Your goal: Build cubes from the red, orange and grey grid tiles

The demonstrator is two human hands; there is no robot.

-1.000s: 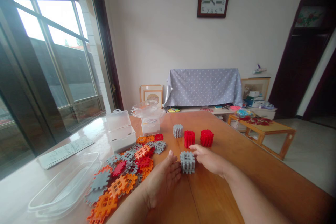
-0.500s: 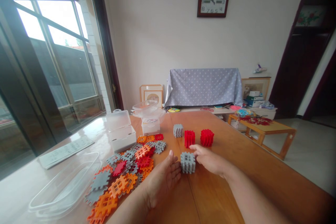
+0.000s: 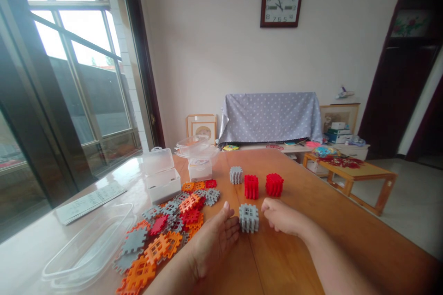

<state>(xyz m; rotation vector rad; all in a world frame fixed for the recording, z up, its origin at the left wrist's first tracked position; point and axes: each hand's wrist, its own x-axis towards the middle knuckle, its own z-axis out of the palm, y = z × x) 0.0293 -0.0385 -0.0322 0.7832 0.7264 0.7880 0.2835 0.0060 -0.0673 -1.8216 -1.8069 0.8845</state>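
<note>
A grey stack of interlocking plastic tiles (image 3: 248,218) stands on the wooden table between my two hands. My left hand (image 3: 216,239) lies on its edge just left of that stack, fingers stretched and the palm facing it, holding nothing. To the right of the stack, my right hand (image 3: 282,216) is apart from it, with fingers curled in and no object showing in them. Behind stand a red tile stack (image 3: 251,187), a second red stack (image 3: 274,185) and a smaller-looking grey stack (image 3: 236,175). Loose orange, red and grey tiles (image 3: 159,249) are heaped left of my left hand.
A clear plastic tub (image 3: 88,249) sits at the left, near a written sheet (image 3: 92,203). An open-lidded white box (image 3: 163,185) and another box (image 3: 200,170) with clear lids (image 3: 195,146) stand behind the loose tiles. A low wooden table (image 3: 353,173) is at the right.
My right hand has drawn slightly right, away from the grey stack, and its pointing finger has curled in. My left hand has stayed in place. The view has tipped up a little.
</note>
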